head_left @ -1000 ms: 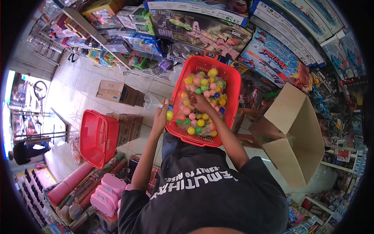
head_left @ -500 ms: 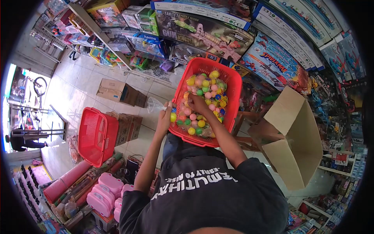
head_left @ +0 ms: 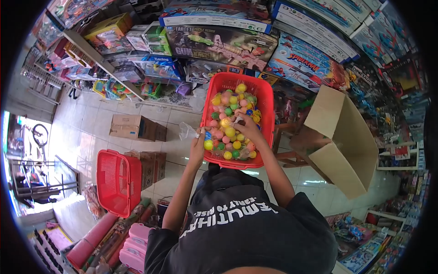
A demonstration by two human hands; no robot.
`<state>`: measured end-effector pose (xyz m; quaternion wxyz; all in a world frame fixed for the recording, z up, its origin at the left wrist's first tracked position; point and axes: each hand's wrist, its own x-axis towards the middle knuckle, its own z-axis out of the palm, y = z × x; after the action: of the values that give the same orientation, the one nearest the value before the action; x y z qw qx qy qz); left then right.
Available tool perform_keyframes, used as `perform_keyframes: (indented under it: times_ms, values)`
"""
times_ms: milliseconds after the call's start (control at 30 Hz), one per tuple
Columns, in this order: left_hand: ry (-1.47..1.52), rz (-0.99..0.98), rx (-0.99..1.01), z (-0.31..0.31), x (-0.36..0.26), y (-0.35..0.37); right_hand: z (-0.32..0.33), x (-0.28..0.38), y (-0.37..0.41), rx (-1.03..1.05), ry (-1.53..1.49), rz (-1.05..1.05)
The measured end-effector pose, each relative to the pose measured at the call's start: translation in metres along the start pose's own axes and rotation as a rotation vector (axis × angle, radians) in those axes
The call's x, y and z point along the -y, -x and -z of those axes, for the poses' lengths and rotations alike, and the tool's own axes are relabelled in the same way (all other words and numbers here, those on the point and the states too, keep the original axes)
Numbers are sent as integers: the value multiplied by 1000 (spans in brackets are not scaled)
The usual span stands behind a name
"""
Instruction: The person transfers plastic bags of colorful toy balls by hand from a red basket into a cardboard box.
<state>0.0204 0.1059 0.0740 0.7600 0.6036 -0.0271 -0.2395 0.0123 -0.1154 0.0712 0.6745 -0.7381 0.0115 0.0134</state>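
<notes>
A red plastic basket (head_left: 265, 98) in front of me holds many small balls (head_left: 226, 111) in yellow, pink, green and blue, some of them in clear plastic. At the basket's left rim, my left hand (head_left: 197, 147) is closed on a clear plastic bag (head_left: 186, 131), whose loose end sticks out to the left; a few balls lie right beside the fingers. Above the middle of the balls is my right hand (head_left: 249, 127), its fingers pinched together near a whitish bit. What they hold is too small to make out.
A second red basket (head_left: 119, 182) stands on the floor at left, near cardboard boxes (head_left: 132, 127). An open carton (head_left: 340, 141) is at right, beside a wooden stool (head_left: 289, 157). Boxed toys (head_left: 219, 45) line the back. Pink cases (head_left: 134, 246) sit at lower left.
My right hand has drawn back toward me and slightly right from deeper among the balls, fingers now pinched. My left hand stays at the rim with the bag. The view has shifted somewhat.
</notes>
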Motion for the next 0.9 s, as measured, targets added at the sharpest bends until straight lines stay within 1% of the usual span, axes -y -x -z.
perform_keyframes:
  times_ms: [33,67,133,267,333,367,433,500,567,667,733,833,900]
  values:
    - [149,44,51,-2,-1,3,-1,5,7,-6,-56,7]
    - [149,47,58,-3,1,4,-2,10,13,-13,-54,5]
    - [309,63,103,-6,5,5,-5,21,26,-18,-110,-41]
    - [401,81,150,-18,1,14,-17,28,49,-30,-83,-71]
    - [427,95,152,-24,-4,18,-30,34,60,-78,-207,12]
    - [424,107,171,-26,-2,17,-31,39,66,-51,-148,1]
    - [536,101,199,-33,4,19,-35,39,79,-107,-174,-39]
    - [526,110,242,-40,12,22,-35,35,94,-161,-195,-91]
    - [497,101,330,-49,14,20,-33,40,110,-205,-175,-54]
    - [416,166,387,-72,5,26,-18,38,137,-224,-173,-40]
    - [377,185,434,-87,7,28,-11,37,153,-224,-212,-41]
    - [307,232,516,-108,9,34,0,46,179,-294,-306,-29]
    - [276,261,570,-125,17,38,10,44,196,-335,-317,-37]
